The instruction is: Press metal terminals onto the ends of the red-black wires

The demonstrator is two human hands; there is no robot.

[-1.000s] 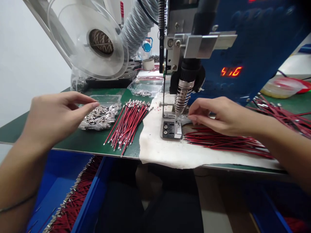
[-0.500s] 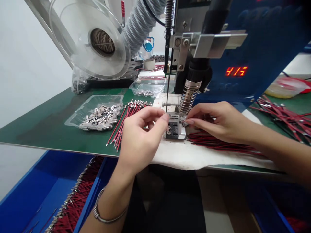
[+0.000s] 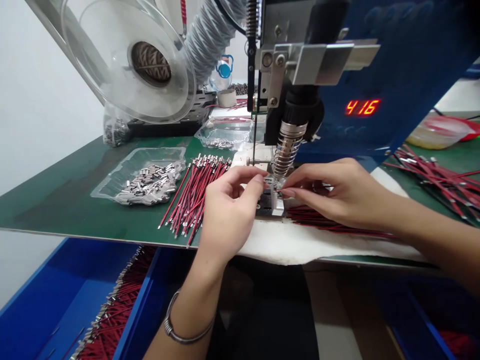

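Observation:
My left hand (image 3: 230,215) is closed in a pinch at the left side of a small metal jig (image 3: 276,202); whatever lies between its fingertips is hidden. On the jig's other side, my right hand (image 3: 337,192) pinches a thin wire, of which only a short reddish bit shows at the fingertips. Just above both hands comes down the spring-wrapped tip (image 3: 288,145) of a bench machine (image 3: 405,65). Under my right hand lies a bundle of red and black wires (image 3: 318,220). Left of my left hand are wires with metal ends (image 3: 198,190).
A clear tray (image 3: 101,187) of small metal cylinders stands at the left, another clear tray (image 3: 242,131) behind. A fume hood (image 3: 93,60) hangs above. More wires (image 3: 442,185) lie at right. Below the table edge sits a blue bin (image 3: 75,285) with wires. The machine's display reads 416.
My left hand has moved slightly right, closer to the jig and uncovering more of the wires beside it. The display now reads 416. My right hand keeps its pinch at the jig.

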